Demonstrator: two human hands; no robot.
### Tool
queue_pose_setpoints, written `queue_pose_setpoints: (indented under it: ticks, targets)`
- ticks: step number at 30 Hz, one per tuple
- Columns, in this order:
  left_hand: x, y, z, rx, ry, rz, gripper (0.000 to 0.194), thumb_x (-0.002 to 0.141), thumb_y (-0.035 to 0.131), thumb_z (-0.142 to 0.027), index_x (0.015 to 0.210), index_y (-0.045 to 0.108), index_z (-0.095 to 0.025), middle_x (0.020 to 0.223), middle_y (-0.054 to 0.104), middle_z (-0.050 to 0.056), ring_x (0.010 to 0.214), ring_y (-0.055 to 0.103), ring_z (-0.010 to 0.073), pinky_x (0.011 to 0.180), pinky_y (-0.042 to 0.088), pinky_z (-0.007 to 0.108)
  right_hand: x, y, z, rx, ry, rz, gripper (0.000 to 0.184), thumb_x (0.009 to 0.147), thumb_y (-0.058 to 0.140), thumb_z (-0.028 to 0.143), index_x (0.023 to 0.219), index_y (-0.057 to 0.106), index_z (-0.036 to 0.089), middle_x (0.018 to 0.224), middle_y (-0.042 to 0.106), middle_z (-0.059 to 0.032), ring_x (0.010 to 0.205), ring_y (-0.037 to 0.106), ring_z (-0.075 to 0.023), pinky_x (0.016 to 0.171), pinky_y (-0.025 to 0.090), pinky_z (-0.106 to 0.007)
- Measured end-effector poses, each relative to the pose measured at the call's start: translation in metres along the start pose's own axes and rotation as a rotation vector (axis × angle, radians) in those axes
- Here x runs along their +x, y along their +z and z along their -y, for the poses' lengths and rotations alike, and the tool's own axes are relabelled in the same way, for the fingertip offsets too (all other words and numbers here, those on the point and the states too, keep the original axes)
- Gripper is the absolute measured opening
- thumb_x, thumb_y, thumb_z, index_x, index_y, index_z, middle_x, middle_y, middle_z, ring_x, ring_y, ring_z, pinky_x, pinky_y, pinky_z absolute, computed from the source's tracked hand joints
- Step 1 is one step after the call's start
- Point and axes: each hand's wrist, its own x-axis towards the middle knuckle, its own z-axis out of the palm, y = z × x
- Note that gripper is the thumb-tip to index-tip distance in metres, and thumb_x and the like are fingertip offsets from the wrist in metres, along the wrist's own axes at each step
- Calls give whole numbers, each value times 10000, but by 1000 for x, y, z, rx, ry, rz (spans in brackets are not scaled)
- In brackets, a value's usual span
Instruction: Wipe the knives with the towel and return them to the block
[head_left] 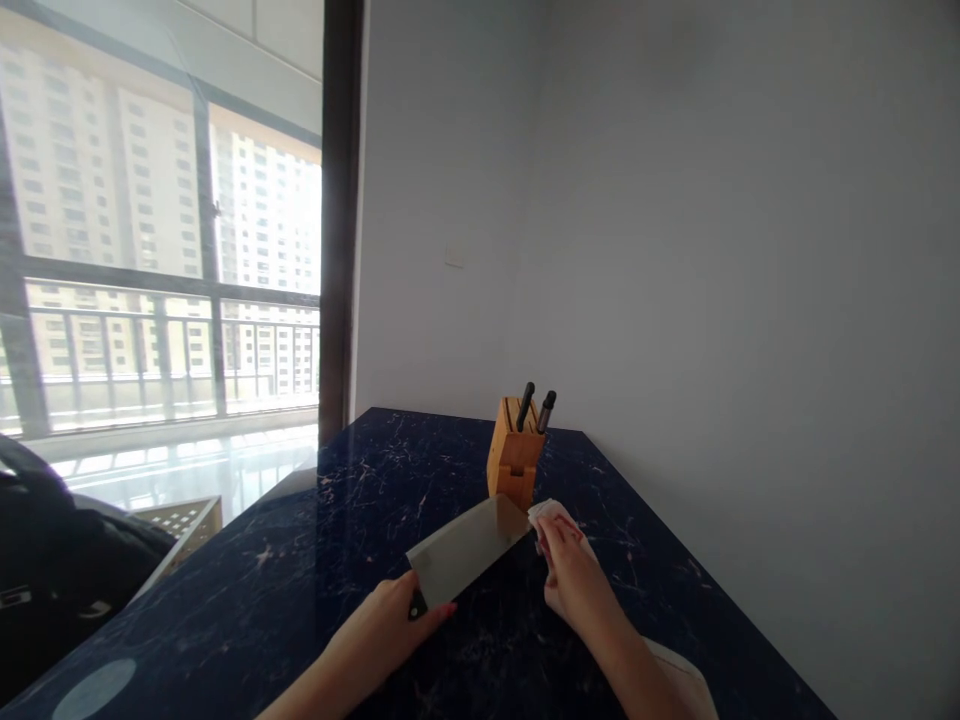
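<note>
1. Presently in use: one Chinese cleaver (466,550), broad steel blade, dark handle (417,605), held over the bench at a slant, far end pointing toward the knife block; contact with the bench not determinable.
2. Left grip (379,628): closed around the cleaver's handle, fingers (427,612) wrapped toward the near edge of the blade.
3. Right grip (570,578): closed on a folded white wipe (551,517) with red markings, just at the blade's far corner; actual contact with the steel unclear.
4. Bench (232,600): dark blue marble-patterned top with pale veining, set against a plain grey wall (712,250).
5. Bamboo knife block (514,452): upright near the back edge of the bench, beyond the wipe, with two black-handled knives (536,407) seated in its slots.
6. Pale fabric (679,678): under the right forearm, at the bench's near edge.
7. Black bag (49,545): left of the bench, beside a perforated crate (180,520).
8. Floor-to-ceiling window (157,230): left of the bench, with a balcony railing (150,350) and apartment towers (266,240) beyond.
</note>
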Motion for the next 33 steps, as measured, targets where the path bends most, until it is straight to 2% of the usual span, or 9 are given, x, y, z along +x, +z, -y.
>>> queue_pose_setpoints:
  ticks: [4,7,10,14,16,20,24,28,33]
  targets:
    - [0,-10,-2,-112,-7,29,506,653,600,-522,1007,620,-161,890,685,58,768,627,220,656,433,244,-1,10,-8,-13,4,-91,553,691,409,59,1237,429,146,1154,528,-121,1075,481,-234,904,378,-361]
    - [-2,-16,-7,-170,-12,61,383,654,607,-435,901,648,-145,814,687,43,730,621,210,620,428,234,1,7,-4,-14,-8,-152,494,741,394,67,1230,428,130,1182,509,-136,1110,456,-243,924,368,-381]
    - [-4,-15,-11,-247,-8,24,275,695,555,-394,777,629,-142,662,646,9,587,583,163,508,388,208,4,-1,9,30,15,-200,459,787,354,88,1241,401,131,1177,499,-140,1101,454,-243,918,373,-397]
    - [-6,-7,-16,-469,15,-41,332,780,441,-475,681,517,-167,446,472,-61,369,426,95,374,289,188,-2,-2,43,226,39,-222,382,847,328,165,1224,388,153,1118,523,-125,1044,490,-222,897,392,-385]
    - [-8,-6,-17,-583,78,-85,363,804,401,-505,665,481,-180,415,432,-71,344,395,89,373,297,190,-8,-2,64,369,25,-139,320,883,334,246,1185,419,180,1045,553,-93,987,520,-197,866,412,-347]
    - [-8,-10,-17,-702,225,-191,409,828,373,-519,655,505,-173,507,523,-17,490,503,128,533,406,221,-20,-11,97,591,-18,132,275,915,313,358,982,544,224,912,589,-29,895,545,-158,813,418,-286]
    - [-7,-11,-15,-703,234,-211,410,863,319,-489,766,562,-173,728,589,16,725,547,167,712,417,246,-22,-19,108,704,-54,211,278,894,373,399,1056,525,232,969,593,-22,907,546,-147,801,407,-255]
    - [-5,-7,-14,-659,170,-194,392,880,285,-468,842,563,-194,854,592,8,900,520,180,861,373,252,-20,-15,109,477,-87,116,349,770,594,368,1073,511,216,984,589,-39,901,536,-198,776,389,-296]
    - [-8,-10,-18,-572,166,-88,447,841,319,-543,1005,560,-204,1061,593,22,1079,475,198,988,304,269,-15,-7,99,81,-89,37,51,773,571,232,809,541,213,792,587,-14,756,505,-198,696,321,-314]
